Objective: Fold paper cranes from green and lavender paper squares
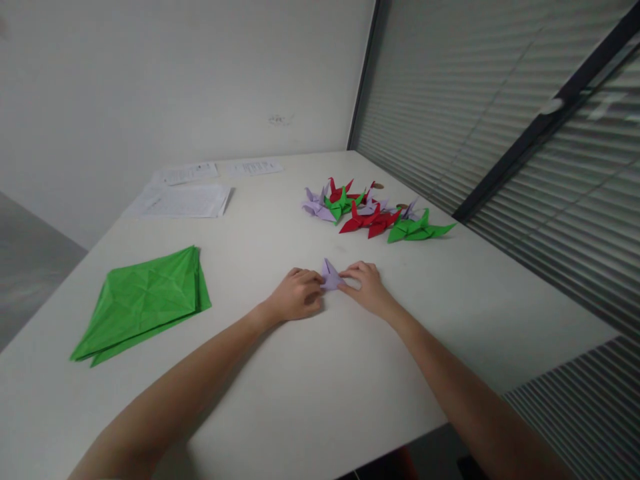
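Note:
A small folded piece of lilac origami paper (pixel 331 274) stands on the white table between my two hands, its pointed tip facing away from me. My left hand (pixel 299 294) has its fingers curled and grips the left edge of the paper. On the other side, my right hand (pixel 366 287) pinches the right corner between thumb and fingers. Beyond the hands lies a group of finished paper cranes: red (pixel 361 218), green (pixel 420 228) and lilac (pixel 317 203) ones.
Creased green paper sheets (pixel 150 297) lie stacked at the left. Printed papers (pixel 185 200) rest at the back left of the table (pixel 280 400). A white wall (pixel 200 80) borders the far side, and a window with blinds (pixel 450 100) runs along the right.

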`<state>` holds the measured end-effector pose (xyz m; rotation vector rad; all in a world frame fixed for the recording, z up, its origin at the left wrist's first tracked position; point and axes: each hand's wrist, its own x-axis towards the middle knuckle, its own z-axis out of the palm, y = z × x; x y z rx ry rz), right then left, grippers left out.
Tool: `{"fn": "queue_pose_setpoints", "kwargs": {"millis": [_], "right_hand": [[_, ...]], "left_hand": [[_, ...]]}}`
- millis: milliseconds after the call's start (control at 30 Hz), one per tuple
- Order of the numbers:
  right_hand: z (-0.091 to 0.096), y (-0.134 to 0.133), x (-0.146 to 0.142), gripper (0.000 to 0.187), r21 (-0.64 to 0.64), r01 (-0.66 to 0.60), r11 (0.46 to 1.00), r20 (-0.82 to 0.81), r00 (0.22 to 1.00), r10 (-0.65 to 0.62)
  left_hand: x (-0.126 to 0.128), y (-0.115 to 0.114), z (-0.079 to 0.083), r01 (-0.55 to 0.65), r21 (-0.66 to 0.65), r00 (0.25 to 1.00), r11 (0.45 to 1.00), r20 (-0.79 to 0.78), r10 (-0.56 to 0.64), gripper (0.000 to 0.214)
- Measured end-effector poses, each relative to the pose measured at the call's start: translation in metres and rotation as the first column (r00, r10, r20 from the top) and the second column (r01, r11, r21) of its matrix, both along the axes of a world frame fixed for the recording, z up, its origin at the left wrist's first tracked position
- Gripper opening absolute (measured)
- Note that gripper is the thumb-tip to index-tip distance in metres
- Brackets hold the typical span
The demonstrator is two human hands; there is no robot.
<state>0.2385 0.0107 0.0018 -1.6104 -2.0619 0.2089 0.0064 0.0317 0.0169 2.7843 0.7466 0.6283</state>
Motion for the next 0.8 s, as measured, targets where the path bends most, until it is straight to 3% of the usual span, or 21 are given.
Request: {"fn": "queue_pose_setpoints", "kwargs": {"millis": [100, 167, 367, 500, 667, 800], "right_hand": [[0.003, 0.000, -0.001, 0.013, 0.006, -0.040, 0.999, -0.033, 0.999, 0.040], [0.008, -0.002, -0.002, 0.006, -0.004, -0.104, 0.995, -0.070, 0.992, 0.103], [0.021, -0.008, -0.004, 0.013, -0.097, -0.348, 0.933, -0.050, 0.938, 0.344], [0.018, -0.008, -0.003, 0.009, -0.054, -0.325, 0.944, -0.014, 0.946, 0.325], [0.012, -0.009, -0.003, 0.039, 0.017, -0.309, 0.951, 0.070, 0.949, 0.307], [0.012, -0.009, -0.004, 0.031, 0.009, -0.279, 0.960, 0.073, 0.958, 0.278]], "left_hand": [[0.001, -0.001, -0.003, -0.051, -0.016, 0.999, 0.999, 0.011, 0.051, 0.046], [0.002, -0.001, -0.003, -0.072, -0.021, 0.997, 0.997, 0.015, 0.073, 0.054], [0.001, 0.000, -0.001, 0.010, 0.004, 1.000, 1.000, 0.011, -0.010, 0.025], [0.002, 0.002, -0.003, -0.036, -0.041, 0.998, 0.999, 0.049, 0.038, 0.029], [0.003, 0.002, -0.004, -0.041, -0.035, 0.998, 0.999, 0.039, 0.043, 0.022], [0.004, -0.001, -0.001, -0.061, -0.030, 0.998, 0.998, 0.024, 0.062, 0.028]]}}
